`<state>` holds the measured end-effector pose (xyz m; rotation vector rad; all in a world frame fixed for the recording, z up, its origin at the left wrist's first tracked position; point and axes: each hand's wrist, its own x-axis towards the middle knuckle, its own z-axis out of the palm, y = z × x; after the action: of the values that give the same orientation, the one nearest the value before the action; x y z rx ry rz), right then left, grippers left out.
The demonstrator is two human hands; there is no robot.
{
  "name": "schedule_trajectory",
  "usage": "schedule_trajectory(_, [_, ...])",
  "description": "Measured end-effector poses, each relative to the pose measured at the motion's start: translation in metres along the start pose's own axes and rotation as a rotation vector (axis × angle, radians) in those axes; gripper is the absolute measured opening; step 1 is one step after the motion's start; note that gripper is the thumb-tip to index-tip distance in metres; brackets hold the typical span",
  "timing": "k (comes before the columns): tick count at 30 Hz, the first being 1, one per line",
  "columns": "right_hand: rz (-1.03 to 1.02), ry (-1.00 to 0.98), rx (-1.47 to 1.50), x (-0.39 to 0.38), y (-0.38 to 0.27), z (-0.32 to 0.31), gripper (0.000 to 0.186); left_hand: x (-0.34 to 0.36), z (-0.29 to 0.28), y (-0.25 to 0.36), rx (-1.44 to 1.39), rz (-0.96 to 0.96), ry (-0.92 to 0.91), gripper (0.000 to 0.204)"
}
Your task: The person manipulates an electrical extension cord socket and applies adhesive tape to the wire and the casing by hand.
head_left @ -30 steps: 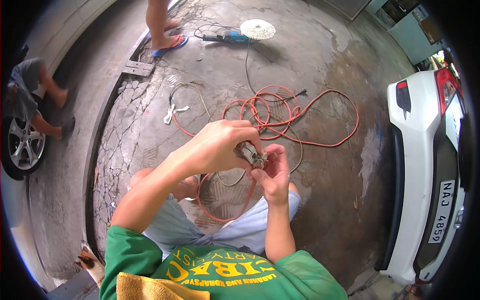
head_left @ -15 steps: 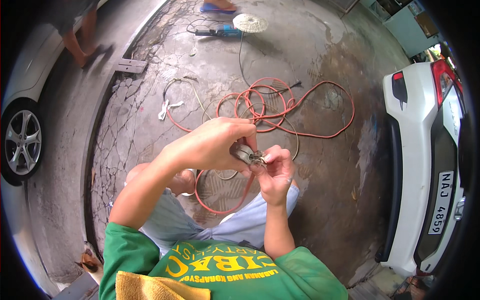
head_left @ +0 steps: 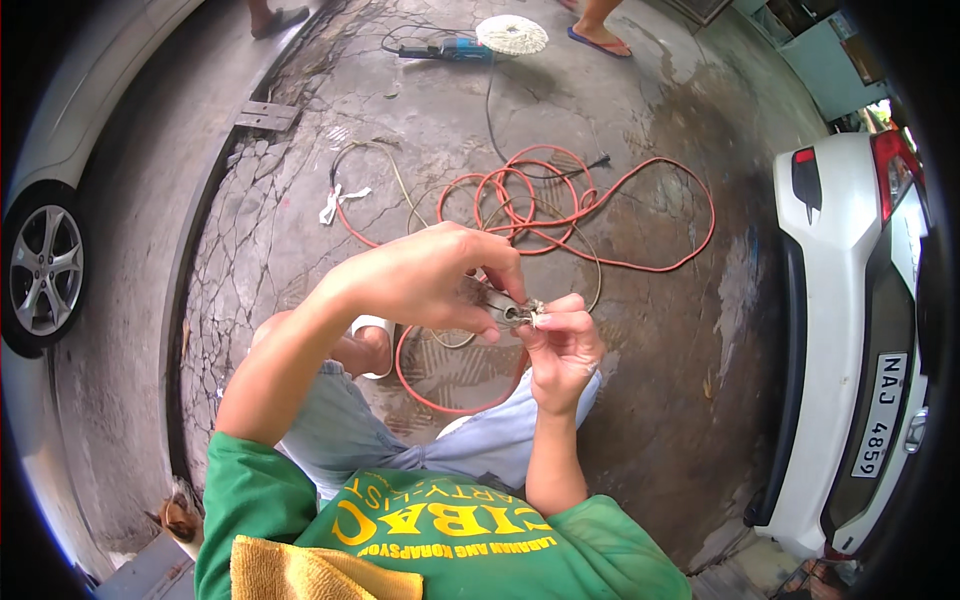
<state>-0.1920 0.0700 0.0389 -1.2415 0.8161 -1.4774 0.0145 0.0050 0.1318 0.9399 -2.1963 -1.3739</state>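
One silver-spoked wheel (head_left: pixel 45 268) of a pale car stands at the far left. Next, a yellow towel (head_left: pixel 320 575) drapes over the front of the green shirt (head_left: pixel 450 540), probably there so that both hands stay free. The left hand (head_left: pixel 425 278) has its fingers bent and partly closed around a small grey part (head_left: pixel 497 308), thumb below and forefinger above, a grip that seems chosen to steady the body while leaving one end bare. Farther ahead, a blue-and-black polisher (head_left: pixel 450 50) lies with its white pad (head_left: pixel 512 35) turned upward, which likely spares it from the floor (head_left: pixel 680 400). The grey part itself is raised between the two hands, over the bent knees, presumably for a close look. Pale strands (head_left: pixel 537 308) show at its bare end, where the right hand (head_left: pixel 562 352) has thumb and forefinger pinched nearly together, a fine hold suiting something so thin. An orange hose (head_left: pixel 712 212) loops loosely beyond, well short of a white car's rear bumper (head_left: pixel 835 220).
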Motion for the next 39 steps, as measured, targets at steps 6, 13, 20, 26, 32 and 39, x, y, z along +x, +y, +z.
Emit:
schedule_trajectory(6, [0.005, 0.016, -0.01, -0.003, 0.002, -0.003, 0.019, 0.0, 0.003, 0.001, -0.005, -0.065, 0.01, 0.039])
schedule_trajectory(13, [-0.036, -0.019, -0.124, 0.0, -0.011, 0.004, 0.021, -0.003, -0.001, -0.004, -0.054, -0.048, -0.021, 0.036])
schedule_trajectory(20, [0.024, 0.004, -0.183, -0.001, -0.026, 0.012, 0.017, -0.001, -0.003, -0.009, -0.203, -0.05, -0.048, 0.031])
schedule_trajectory(26, [0.149, 0.024, -0.141, -0.006, -0.024, 0.013, 0.017, -0.002, -0.002, -0.012, -0.294, -0.097, -0.036, 0.028])
schedule_trajectory(32, [0.215, 0.07, -0.012, -0.007, -0.021, 0.016, 0.02, -0.003, -0.005, -0.003, -0.145, -0.155, -0.074, 0.032])
schedule_trajectory(39, [0.294, 0.109, 0.043, -0.011, -0.021, 0.011, 0.021, -0.002, 0.001, -0.008, -0.08, 0.003, 0.02, 0.029])
